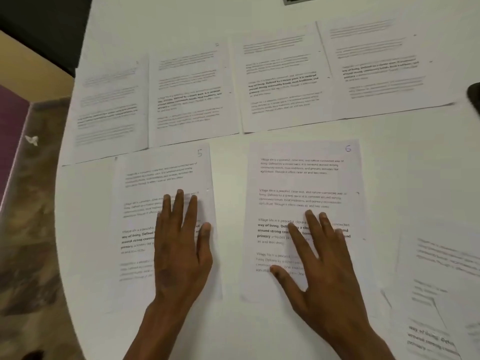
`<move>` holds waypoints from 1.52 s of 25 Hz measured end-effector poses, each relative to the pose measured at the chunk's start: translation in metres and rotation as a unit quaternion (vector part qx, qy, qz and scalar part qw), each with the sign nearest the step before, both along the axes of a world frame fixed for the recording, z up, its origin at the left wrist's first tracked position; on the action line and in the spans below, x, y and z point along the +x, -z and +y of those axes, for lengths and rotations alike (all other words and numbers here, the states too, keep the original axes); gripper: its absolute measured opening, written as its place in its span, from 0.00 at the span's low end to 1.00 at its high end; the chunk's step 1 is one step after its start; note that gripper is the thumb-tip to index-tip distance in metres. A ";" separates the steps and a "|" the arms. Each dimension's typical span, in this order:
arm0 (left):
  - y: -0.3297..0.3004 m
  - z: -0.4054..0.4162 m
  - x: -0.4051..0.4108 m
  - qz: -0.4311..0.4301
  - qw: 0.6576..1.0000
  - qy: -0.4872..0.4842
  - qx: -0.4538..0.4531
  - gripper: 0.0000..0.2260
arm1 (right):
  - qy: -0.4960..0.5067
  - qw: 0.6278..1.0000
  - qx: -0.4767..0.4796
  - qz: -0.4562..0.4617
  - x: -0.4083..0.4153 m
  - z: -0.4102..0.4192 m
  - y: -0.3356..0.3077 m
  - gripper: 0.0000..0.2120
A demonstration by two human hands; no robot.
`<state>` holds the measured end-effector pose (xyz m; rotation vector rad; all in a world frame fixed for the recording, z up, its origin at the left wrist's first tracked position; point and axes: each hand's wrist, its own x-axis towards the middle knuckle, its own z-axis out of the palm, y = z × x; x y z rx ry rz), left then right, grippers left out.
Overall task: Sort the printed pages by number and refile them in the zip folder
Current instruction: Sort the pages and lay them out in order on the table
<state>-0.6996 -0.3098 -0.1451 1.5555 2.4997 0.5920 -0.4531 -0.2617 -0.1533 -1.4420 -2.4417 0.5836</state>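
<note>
- Head view shows the sort in progress: 4 printed sheets [259, 81] lie in a row along the far side of the white table [259, 6], and a second row starts nearer the person with the page marked 5 [145, 178] and the page marked 6 [304, 178].
- Risk 1, as a judgement: page 5 sits close to the table's curved left edge, so a sideways push from a flat palm could slide it over the rim.
- Risk 2: the loose pile of unsorted pages [439, 287] at the near right corner looks skewed and overlapping; pulling 1 sheet could drag others along and scramble the order.
- Risk 3: numbers on the far row are too blurred to read, so the sequence cannot be confirmed.
- Left hand [181, 245] lies flat with fingers straight and close together, pressing page 5.
- Right hand [319, 258] lies flat with fingers spread, thumb out, pressing page 6.
- Neither hand grips anything.
- No zip folder can be identified in view.
</note>
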 end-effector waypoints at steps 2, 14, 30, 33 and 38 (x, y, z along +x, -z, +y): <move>0.006 -0.002 -0.004 -0.005 1.000 0.007 -0.015 0.26 | -0.025 1.000 0.002 -0.001 -0.002 0.005 0.000 0.36; 0.017 0.001 -0.016 0.003 1.000 0.017 -0.022 0.26 | -0.057 0.998 0.008 -0.009 -0.037 0.022 -0.002 0.36; 0.018 0.002 -0.015 0.005 1.000 0.007 -0.004 0.25 | -0.058 0.998 0.003 0.032 -0.046 0.023 -0.004 0.36; 0.016 0.000 -0.014 -0.005 0.999 0.001 0.043 0.23 | -0.031 0.997 0.009 0.070 -0.043 0.020 -0.017 0.36; -0.005 -0.003 -0.008 -0.019 0.995 -0.014 0.095 0.20 | 0.052 0.992 0.031 0.106 -0.011 0.009 -0.038 0.32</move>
